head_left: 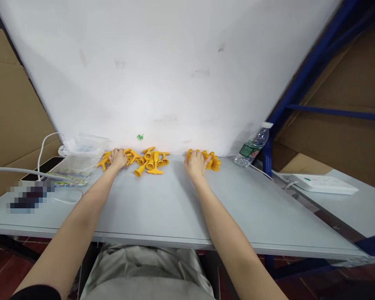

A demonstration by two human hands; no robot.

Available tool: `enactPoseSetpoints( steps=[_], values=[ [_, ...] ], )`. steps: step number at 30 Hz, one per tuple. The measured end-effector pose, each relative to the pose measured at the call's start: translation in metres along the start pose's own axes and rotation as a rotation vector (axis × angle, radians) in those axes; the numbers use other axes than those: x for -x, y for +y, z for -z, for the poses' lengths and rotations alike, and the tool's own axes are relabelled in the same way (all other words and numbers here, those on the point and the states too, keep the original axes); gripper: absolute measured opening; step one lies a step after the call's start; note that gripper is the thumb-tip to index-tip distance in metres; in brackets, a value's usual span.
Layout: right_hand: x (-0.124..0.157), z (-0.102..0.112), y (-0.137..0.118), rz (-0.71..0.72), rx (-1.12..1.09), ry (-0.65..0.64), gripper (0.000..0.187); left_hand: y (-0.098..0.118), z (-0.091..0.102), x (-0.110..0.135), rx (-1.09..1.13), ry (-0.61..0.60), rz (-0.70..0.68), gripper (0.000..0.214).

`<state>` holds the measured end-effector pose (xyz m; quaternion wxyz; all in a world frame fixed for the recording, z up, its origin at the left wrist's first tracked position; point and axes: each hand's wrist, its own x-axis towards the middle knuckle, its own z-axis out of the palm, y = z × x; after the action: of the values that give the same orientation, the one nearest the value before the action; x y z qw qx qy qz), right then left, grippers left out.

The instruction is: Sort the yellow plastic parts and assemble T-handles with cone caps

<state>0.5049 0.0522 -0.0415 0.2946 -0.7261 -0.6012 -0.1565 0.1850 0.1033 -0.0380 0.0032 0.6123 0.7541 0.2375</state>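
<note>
My left hand (118,158) reaches into a pile of yellow T-shaped handles (133,156) and small metal screws (124,168), fingers curled down; what they hold, if anything, is hidden. Just right of it lies a loose heap of yellow cone-shaped pieces with crossbars (150,163), some tipped with their round ends toward me. My right hand (195,165) rests over a cluster of similar yellow pieces (215,162) by the wall, thumb apart from the fingers. Part of that cluster is covered by the hand.
A clear plastic bottle (253,146) leans at the right by a blue metal frame (267,154). Plastic bags (78,166), a phone-like dark slab (45,167) and a white cable (40,154) lie left. A white power strip (325,184) is far right. A white panel (175,83) stands behind.
</note>
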Motion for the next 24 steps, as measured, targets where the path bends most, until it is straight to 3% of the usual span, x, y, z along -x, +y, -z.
enactPoseSetpoints(
  steps=[5,9,16,24],
  values=[
    [0.007,-0.014,-0.006,0.302,-0.137,0.065,0.024,0.007,0.003,0.003,-0.012,0.065,-0.09,0.044],
    [0.015,-0.028,-0.012,0.438,-0.184,0.035,0.025,0.019,0.008,0.006,-0.026,0.071,-0.199,0.046],
    [0.021,-0.034,-0.017,0.525,-0.212,-0.065,0.027,0.056,0.004,0.017,-0.027,-0.096,-0.433,0.028],
    [0.021,-0.03,-0.017,0.534,-0.275,-0.081,0.03,0.072,-0.015,0.025,0.002,-0.026,-0.362,0.022]
  ],
)
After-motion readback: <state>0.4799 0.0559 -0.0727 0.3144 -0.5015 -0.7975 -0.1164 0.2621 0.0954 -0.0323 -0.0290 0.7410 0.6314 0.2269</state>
